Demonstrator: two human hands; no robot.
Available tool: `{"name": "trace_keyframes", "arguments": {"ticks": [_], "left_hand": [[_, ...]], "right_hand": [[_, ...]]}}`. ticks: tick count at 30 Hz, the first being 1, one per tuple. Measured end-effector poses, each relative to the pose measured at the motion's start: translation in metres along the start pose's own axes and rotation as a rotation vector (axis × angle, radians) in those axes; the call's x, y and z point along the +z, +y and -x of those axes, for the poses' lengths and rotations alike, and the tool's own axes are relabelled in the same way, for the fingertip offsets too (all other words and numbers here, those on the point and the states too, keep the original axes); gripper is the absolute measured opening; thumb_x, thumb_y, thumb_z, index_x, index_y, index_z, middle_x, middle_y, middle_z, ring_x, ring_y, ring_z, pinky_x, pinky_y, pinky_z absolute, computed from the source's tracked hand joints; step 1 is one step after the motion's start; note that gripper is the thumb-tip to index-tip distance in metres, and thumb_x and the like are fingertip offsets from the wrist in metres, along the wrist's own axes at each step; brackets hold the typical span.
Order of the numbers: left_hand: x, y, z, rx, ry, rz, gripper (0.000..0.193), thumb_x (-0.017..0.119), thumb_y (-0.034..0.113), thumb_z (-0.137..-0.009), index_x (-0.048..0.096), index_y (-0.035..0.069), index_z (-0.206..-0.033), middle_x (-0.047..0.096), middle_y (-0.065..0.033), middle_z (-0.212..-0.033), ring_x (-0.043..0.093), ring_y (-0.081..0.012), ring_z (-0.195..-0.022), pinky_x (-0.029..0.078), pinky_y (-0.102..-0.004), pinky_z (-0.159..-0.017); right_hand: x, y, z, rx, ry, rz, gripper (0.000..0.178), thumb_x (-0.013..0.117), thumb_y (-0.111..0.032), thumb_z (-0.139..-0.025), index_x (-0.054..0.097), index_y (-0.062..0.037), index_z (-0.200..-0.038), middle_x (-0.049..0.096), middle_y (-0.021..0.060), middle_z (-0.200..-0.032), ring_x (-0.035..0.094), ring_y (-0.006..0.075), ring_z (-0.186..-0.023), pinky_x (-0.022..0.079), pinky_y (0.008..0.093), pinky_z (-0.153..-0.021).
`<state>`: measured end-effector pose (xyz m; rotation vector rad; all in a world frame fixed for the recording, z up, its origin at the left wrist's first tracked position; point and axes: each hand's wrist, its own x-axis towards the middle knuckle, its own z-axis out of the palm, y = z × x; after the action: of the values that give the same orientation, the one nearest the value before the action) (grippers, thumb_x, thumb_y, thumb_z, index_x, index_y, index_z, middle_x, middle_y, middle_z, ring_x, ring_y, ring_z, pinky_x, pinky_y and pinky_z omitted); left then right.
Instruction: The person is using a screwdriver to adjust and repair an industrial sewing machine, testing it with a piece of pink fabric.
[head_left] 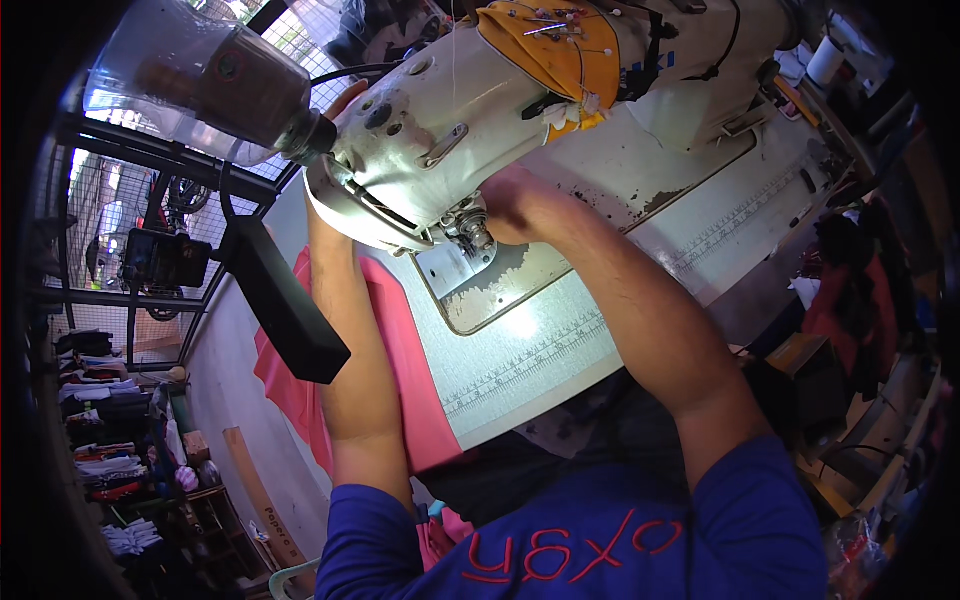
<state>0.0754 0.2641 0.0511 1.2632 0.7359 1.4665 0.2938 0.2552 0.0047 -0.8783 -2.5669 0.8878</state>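
Note:
A white sewing machine (420,130) stretches across the top of the view, its lamp lighting the needle plate (455,270). My left hand (350,97) is behind the machine's head end; only a bit of finger shows above it, and the forearm lies over pink cloth (405,350). Close by the presser foot mechanism (472,228), my right hand (512,205) reaches in under the machine arm. Its fingers are hidden behind the metal parts and the arm, so whatever they touch cannot be seen. The pink cloth drapes over the table's left front edge.
An orange pincushion (550,50) with several pins is strapped on the machine arm. A clear plastic bottle (200,85) and a black bar-shaped object (285,305) hang at the left. Ruler markings (530,360) run along the table's front. Folded clothes (105,420) are stacked at far left.

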Motion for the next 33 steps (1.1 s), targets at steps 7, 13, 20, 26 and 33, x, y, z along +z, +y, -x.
{"name": "trace_keyframes", "arguments": {"ticks": [7,13,20,26,33], "left_hand": [[-0.005,0.002,0.02,0.214,-0.194,-0.056,0.045,0.055,0.015,-0.09,0.044,-0.003,-0.13,0.059,-0.0119,-0.117,0.06,-0.0182,-0.101,0.048,-0.0294,-0.091],[-0.038,0.014,0.013,0.286,-0.08,-0.172,0.025,0.058,0.011,-0.09,0.058,-0.004,-0.111,0.062,-0.0081,-0.109,0.058,-0.0138,-0.096,0.047,-0.0279,-0.086],[-0.028,0.041,0.017,0.343,0.351,-0.298,0.017,0.055,0.012,-0.095,0.064,-0.002,-0.1,0.067,-0.0048,-0.096,0.059,-0.0086,-0.088,0.045,-0.0246,-0.08],[-0.033,0.043,0.021,0.259,0.273,-0.393,0.019,0.058,0.014,-0.095,0.066,-0.003,-0.097,0.068,-0.0049,-0.093,0.06,-0.0093,-0.085,0.043,-0.0219,-0.079],[-0.055,0.001,0.002,0.266,0.356,-0.277,0.019,0.062,0.014,-0.091,0.061,-0.002,-0.1,0.062,-0.0035,-0.091,0.056,-0.0092,-0.081,0.043,-0.0234,-0.075]], "right_hand": [[-0.01,-0.003,0.005,-0.017,-0.004,-0.076,0.015,0.056,-0.014,-0.08,0.066,-0.0099,-0.089,0.067,0.0134,-0.092,0.062,0.033,-0.095,0.045,0.044,-0.084],[-0.009,-0.003,0.008,-0.027,-0.016,-0.063,0.014,0.062,-0.015,-0.078,0.066,-0.008,-0.089,0.066,0.0132,-0.091,0.061,0.0327,-0.095,0.046,0.0429,-0.085],[-0.022,-0.019,0.012,0.079,-0.152,0.03,0.015,0.061,-0.017,-0.08,0.065,-0.0095,-0.093,0.064,0.0108,-0.102,0.057,0.0302,-0.107,0.04,0.0455,-0.091],[-0.016,-0.013,0.007,0.008,-0.123,0.086,0.014,0.06,-0.016,-0.081,0.065,-0.0096,-0.093,0.065,0.0109,-0.101,0.058,0.0291,-0.106,0.04,0.0444,-0.089],[-0.017,0.009,0.015,0.064,-0.085,0.1,0.009,0.064,-0.014,-0.075,0.065,-0.0122,-0.084,0.065,0.0103,-0.084,0.063,0.0288,-0.086,0.046,0.0422,-0.079]]}}
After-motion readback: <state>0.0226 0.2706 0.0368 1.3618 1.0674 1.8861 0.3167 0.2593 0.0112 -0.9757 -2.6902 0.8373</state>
